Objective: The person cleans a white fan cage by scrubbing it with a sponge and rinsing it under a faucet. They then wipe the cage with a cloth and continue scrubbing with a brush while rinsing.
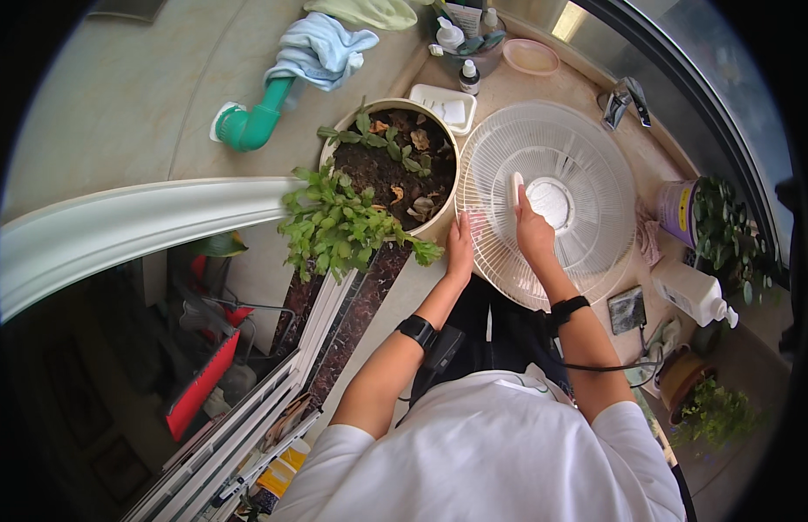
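Observation:
A round, clear wire-like fan grille [593, 163] lies over the counter in front of me, with a pale disc at its centre. My left hand [461, 248] grips its left rim near the plant pot, thumb and fingers around the edge. In my right hand [534, 228] is a small pale brush [517, 186], held against the grille left of the central disc. The brush's underside is hidden. What lies under the grille shows only faintly through the ribs.
A round pot [453, 163] with leafy plants stands left of the grille. Behind are a soap dish [466, 124], a dark dropper-size bottle [469, 81] and a pink dish [531, 57]. A chrome faucet [616, 107], purple tub [675, 209] and white pump bottle [688, 290] stand at right.

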The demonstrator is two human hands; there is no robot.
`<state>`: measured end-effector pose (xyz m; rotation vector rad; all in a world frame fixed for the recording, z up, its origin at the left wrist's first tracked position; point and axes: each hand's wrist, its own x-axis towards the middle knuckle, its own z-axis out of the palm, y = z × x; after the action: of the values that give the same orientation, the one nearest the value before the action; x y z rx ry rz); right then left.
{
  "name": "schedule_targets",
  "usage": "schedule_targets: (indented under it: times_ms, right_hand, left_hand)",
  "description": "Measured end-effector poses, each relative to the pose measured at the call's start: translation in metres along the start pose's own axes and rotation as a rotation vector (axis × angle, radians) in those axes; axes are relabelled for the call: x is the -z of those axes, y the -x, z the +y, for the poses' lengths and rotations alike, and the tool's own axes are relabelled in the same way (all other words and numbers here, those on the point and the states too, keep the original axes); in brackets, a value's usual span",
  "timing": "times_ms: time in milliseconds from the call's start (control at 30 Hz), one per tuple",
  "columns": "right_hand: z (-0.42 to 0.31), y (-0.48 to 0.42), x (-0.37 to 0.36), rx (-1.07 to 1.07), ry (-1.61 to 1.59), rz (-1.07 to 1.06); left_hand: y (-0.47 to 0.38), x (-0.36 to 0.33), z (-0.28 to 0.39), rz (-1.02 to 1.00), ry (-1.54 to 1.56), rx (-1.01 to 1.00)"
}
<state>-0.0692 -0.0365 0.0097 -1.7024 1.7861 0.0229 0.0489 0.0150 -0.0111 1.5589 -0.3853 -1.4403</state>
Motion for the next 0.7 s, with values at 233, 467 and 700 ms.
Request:
schedule_targets:
  times_ms: [233, 467, 700]
  right_hand:
    - [-0.010, -0.005, -0.008, 0.217, 0.039, -0.064]
    - [-0.008, -0.007, -0.009, 0.108, 0.003, -0.070]
    - [-0.012, -0.005, -0.008, -0.027, -0.051, 0.026]
  left_hand:
    - [0.004, -0.001, 0.013, -0.023, -0.165, 0.010]
    - [0.004, -0.002, 0.014, -0.060, -0.101, -0.033]
    - [-0.002, 0.004, 0.003, -0.124, 0.016, 0.004]
